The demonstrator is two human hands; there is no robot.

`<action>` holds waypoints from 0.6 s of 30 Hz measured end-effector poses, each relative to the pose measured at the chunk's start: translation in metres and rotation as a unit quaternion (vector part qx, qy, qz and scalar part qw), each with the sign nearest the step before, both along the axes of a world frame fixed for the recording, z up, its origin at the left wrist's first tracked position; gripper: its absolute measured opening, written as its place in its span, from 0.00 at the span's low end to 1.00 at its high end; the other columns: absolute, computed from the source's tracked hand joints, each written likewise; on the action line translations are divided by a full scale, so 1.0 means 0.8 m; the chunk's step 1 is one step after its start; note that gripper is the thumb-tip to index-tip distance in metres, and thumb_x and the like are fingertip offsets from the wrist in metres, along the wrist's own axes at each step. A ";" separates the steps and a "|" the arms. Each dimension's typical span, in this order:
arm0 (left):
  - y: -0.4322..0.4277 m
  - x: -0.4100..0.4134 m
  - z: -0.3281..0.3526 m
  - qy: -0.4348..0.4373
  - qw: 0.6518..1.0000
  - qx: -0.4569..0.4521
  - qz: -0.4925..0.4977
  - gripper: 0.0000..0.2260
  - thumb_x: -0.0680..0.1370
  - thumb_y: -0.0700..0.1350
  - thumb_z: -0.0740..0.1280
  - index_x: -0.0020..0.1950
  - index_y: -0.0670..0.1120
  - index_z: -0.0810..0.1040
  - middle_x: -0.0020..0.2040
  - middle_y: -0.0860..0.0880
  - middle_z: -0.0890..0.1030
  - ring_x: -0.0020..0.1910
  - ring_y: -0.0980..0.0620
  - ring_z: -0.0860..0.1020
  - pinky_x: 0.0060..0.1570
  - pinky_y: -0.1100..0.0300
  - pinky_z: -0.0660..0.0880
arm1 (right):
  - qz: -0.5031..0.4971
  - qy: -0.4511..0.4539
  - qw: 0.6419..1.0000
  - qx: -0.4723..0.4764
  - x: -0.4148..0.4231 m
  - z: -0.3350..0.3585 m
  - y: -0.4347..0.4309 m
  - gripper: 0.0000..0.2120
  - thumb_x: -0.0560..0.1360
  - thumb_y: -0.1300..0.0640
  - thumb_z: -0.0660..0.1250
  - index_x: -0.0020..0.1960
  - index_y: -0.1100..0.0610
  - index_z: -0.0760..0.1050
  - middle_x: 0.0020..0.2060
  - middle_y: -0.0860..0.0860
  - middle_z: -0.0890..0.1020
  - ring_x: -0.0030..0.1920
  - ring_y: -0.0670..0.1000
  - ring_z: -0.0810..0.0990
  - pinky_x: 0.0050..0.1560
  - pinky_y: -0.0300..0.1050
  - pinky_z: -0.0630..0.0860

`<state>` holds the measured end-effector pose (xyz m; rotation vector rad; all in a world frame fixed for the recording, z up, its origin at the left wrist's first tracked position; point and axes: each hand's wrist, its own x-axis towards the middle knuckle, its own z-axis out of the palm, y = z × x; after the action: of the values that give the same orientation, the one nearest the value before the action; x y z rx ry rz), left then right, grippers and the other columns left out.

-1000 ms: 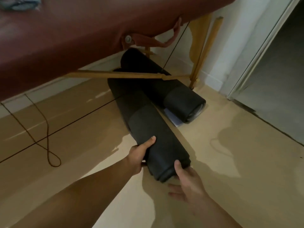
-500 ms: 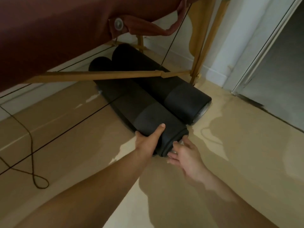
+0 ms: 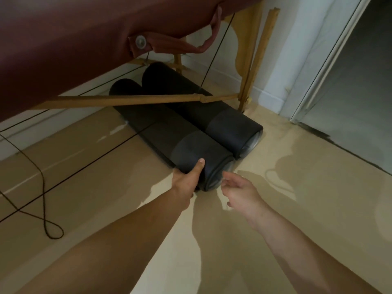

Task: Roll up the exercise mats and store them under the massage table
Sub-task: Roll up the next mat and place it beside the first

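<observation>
left hand (image 3: 186, 177) is wrapped around the near end of the nearer rolled mat (image 3: 169, 134), thumb laid over the top, so the roll is kept tight and steered. right hand (image 3: 237, 187) is held loosely spread just beside the end face, apparently not gripping. the mat is laid on the floor (image 3: 297, 187) alongside the second rolled mat (image 3: 212, 111), both partly beneath the massage table (image 3: 63, 39), behind its wooden brace (image 3: 135, 99); storage is judged nearly done.

Looks like a home or small therapy room: maroon padded massage table (image 3: 70, 43) with wooden legs (image 3: 252, 66) across the upper left, two rolled black mats (image 3: 191, 128) beneath at centre, beige floor (image 3: 297, 198), white wall (image 3: 297, 49) and sliding door (image 3: 350, 81) at upper right.
</observation>
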<state>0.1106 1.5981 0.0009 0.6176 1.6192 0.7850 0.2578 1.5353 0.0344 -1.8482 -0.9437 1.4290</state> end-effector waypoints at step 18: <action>-0.233 0.198 0.397 0.160 0.896 0.071 -0.408 0.10 0.82 0.45 0.71 0.63 0.45 0.83 0.58 0.48 0.85 0.55 0.46 0.83 0.60 0.53 0.80 | -0.056 -0.239 0.966 -0.080 0.212 0.375 -0.243 0.10 0.81 0.51 0.63 0.44 0.50 0.80 0.41 0.47 0.83 0.43 0.54 0.82 0.43 0.43 0.74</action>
<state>0.2687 1.4117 0.3184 1.4675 1.3920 0.1694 0.4277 1.3405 0.3344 -2.3900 -0.9454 1.0336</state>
